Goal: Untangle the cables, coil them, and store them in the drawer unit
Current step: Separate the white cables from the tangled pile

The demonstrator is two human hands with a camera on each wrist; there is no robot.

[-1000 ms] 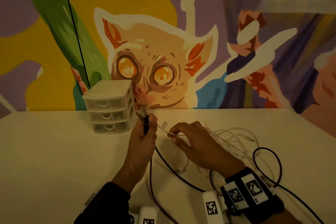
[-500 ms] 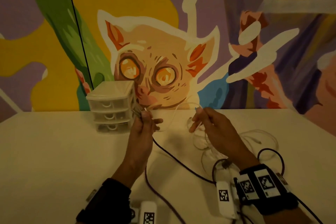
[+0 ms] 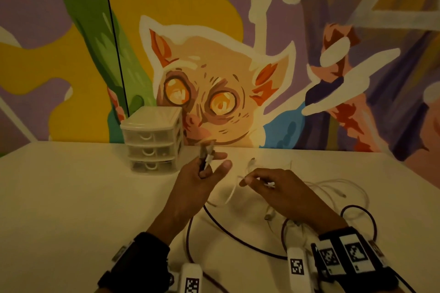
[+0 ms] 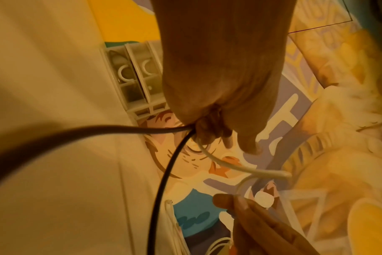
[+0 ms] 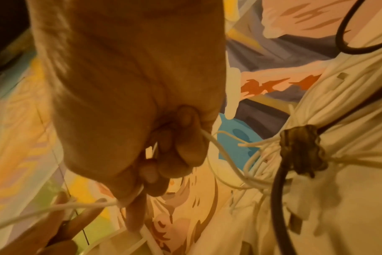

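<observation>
My left hand [image 3: 209,164] is raised in front of the drawer unit [image 3: 152,140] and grips the plug ends of a black cable [image 3: 226,228] and a white cable [image 4: 229,165]. To its right, my right hand [image 3: 250,179] pinches a thin white cable [image 5: 218,146] just above the table. That cable runs back into a loose tangle of white cables [image 3: 333,192]. In the right wrist view a dark tie [image 5: 301,150] bunches several white strands beside the black cable [image 5: 277,189]. The three drawers of the unit are closed.
The white table [image 3: 71,209] ends at a painted mural wall [image 3: 238,66] right behind the drawer unit. A black cable loop [image 3: 371,221] lies at the right near my wrist. A thin black line [image 3: 114,31] runs down the wall to the unit.
My right hand lifted a white cable up from the tangle, then came back down and closer to my left hand. The left hand kept hold of the plug ends, its fingers now spread a little.
</observation>
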